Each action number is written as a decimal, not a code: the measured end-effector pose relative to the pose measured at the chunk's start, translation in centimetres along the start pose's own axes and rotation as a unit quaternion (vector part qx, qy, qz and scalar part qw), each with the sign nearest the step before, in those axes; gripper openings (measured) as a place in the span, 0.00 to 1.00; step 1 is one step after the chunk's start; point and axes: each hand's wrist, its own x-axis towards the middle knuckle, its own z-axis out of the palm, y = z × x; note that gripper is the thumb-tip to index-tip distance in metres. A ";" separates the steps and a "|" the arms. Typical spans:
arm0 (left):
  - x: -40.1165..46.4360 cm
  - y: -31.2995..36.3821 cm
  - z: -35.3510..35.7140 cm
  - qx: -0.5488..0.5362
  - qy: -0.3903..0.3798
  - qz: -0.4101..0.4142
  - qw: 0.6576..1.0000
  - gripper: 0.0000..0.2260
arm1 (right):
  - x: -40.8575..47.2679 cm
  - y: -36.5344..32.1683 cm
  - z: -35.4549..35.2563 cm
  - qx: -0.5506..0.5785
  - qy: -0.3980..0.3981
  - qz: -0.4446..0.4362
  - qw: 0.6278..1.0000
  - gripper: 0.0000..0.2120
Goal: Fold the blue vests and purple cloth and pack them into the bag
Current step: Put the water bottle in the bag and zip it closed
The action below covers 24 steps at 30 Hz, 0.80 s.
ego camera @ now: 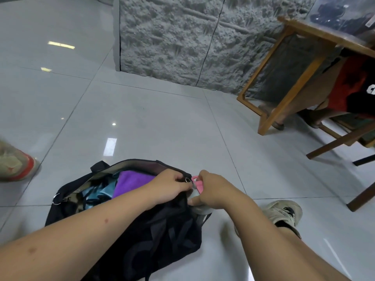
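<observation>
Black bag: a soft black bag point(142, 230) lies on the grey tiled floor point(162, 118), mouth open toward the upper left, its far rim folded back to show a pale lining.
Purple cloth: the purple cloth point(132, 182) sits inside the mouth, just under the far rim and beside the left hand.
Blue vests: blue vests point(101, 192) lie bunched in the bag, touching the purple cloth on its left.
Left hand: the left hand point(170, 184) has its fingers curled over the bag's right-hand rim, gripping the fabric beside a small metal ring point(187, 180).
Right hand: the right hand point(213, 189) pinches a pink tag point(197, 184) at the bag's right corner, thumb stretched low against the bag's side; the two hands are almost touching.
Edges: the bag's near edge runs out of frame at the bottom; a second metal ring point(56, 199) hangs at its left end.
Open room: bare tiles spread beyond the bag up to a rough grey wall point(182, 37); a wooden table point(294, 78) stands well apart at upper right, a shoe point(16, 161) near the left edge, another shoe point(284, 211) just right of the right forearm.
Writing: large dark lettering on the bag's side is too faint to read; a white letter on dark and red cloth under the table is cut off.
</observation>
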 end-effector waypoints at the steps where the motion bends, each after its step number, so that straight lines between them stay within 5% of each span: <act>1: -0.5 -0.2 -0.8 -0.005 0.000 0.002 1.000 0.26 | 0.0 -0.8 -0.3 0.005 0.010 -0.005 1.000 0.21; 5: -2.0 0.0 -2.9 0.047 0.016 0.022 0.999 0.15 | -0.5 -4.3 -1.6 0.012 0.103 -0.045 0.994 0.27; 9: -4.3 -1.0 -6.1 0.074 0.088 0.028 0.993 0.12 | -0.6 -9.4 0.4 0.093 0.170 -0.121 0.973 0.16; 18: -10.6 -7.3 -14.9 0.007 0.287 -0.034 0.957 0.14 | -0.4 -18.5 9.8 0.055 0.081 -0.220 0.970 0.12; 24: -12.7 -11.1 -18.0 -0.008 0.283 -0.083 0.955 0.11 | -0.5 -22.0 13.5 -0.012 0.021 -0.240 0.970 0.15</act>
